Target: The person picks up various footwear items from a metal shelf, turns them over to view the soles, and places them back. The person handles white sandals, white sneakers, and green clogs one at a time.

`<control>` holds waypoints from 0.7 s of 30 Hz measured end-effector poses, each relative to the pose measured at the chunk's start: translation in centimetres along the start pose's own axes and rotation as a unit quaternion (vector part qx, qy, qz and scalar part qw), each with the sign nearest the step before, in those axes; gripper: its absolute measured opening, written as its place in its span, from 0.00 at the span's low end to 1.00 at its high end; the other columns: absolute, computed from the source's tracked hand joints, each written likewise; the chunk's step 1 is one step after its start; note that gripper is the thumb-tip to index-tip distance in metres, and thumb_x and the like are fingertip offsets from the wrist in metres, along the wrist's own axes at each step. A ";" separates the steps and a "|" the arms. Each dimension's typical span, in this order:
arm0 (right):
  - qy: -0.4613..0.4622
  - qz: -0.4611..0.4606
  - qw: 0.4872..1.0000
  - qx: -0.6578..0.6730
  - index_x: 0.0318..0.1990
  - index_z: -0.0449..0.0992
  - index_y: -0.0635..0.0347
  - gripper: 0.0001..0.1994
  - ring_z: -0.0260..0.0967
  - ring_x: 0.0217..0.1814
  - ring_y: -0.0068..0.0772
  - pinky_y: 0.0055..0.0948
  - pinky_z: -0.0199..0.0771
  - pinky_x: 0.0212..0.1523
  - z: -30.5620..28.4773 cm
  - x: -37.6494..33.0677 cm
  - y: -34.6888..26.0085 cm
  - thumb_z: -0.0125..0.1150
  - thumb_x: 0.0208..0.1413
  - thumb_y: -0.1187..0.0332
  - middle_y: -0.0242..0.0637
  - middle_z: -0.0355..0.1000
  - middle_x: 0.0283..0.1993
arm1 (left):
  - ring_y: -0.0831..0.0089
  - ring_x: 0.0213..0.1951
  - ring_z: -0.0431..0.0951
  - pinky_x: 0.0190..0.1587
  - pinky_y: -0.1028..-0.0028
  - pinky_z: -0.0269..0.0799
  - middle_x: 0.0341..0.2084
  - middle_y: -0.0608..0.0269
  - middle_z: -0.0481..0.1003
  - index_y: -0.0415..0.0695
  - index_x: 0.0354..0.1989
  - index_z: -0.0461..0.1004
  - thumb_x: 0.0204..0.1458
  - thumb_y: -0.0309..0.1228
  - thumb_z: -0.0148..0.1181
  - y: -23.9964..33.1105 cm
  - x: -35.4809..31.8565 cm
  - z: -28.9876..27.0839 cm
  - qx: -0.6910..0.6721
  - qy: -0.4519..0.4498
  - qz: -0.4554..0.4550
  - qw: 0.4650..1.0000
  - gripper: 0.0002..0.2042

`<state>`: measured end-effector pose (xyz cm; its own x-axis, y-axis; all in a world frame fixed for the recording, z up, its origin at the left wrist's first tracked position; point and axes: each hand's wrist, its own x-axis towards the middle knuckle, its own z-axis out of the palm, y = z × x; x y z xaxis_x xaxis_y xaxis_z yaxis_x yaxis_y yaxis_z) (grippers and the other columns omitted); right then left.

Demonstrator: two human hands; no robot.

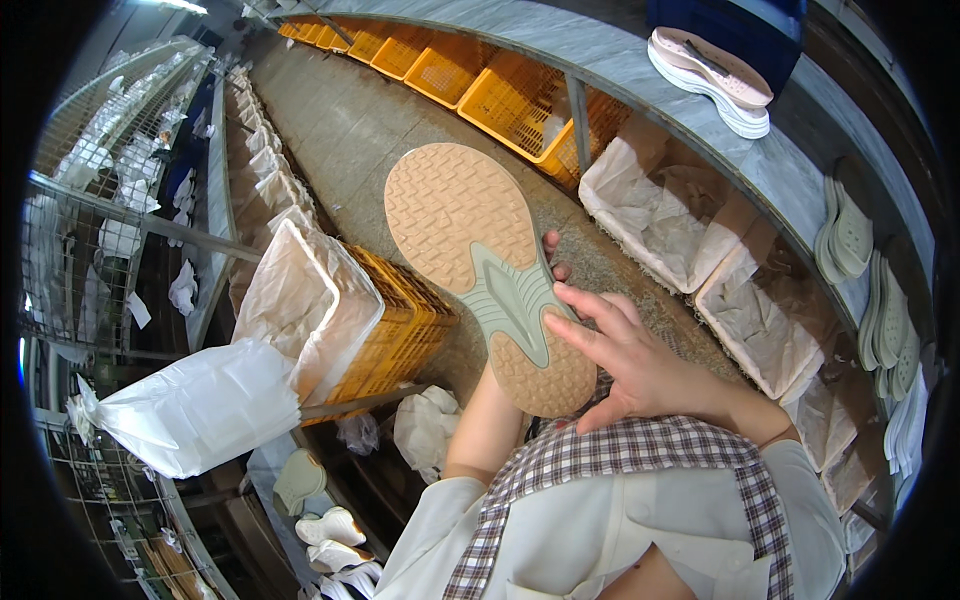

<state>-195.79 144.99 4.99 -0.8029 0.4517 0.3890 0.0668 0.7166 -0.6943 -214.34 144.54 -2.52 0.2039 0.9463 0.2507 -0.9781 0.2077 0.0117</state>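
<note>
A tan shoe sole point(470, 250) with a grey-green patch down its middle is held up, tread side facing me. My left hand point(553, 258) grips it from underneath; only its fingertips show past the sole's right edge, and its forearm rises from below. My right hand point(625, 352) lies flat against the sole's heel part, fingers spread on the tread and the grey-green patch.
A curved grey table point(690, 100) at the right carries stacked pale soles point(712, 78) and upright soles point(868, 270). Beneath it stand yellow crates point(505, 95) and paper-lined boxes point(668, 215). A lined yellow crate point(385, 320) and a white bag point(195, 405) sit at the left.
</note>
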 end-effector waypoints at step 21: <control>0.253 0.255 0.749 0.556 0.65 0.51 0.63 0.42 0.54 0.65 0.38 0.36 0.56 0.63 2.4 -6.7 7.6 0.63 0.44 0.56 0.42 0.55 0.64 | 0.65 0.62 0.56 0.62 0.71 0.52 0.59 0.51 0.57 0.36 0.63 0.52 0.56 0.27 0.51 -2.6 2.8 1.4 0.707 0.181 0.022 0.683 0.27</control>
<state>-191.37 146.10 -4.33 -0.4945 0.8615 -0.1149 -0.4729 -0.3776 -0.7961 -211.30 146.28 -0.52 -0.0804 0.9964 0.0288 0.0068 -0.0283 0.9996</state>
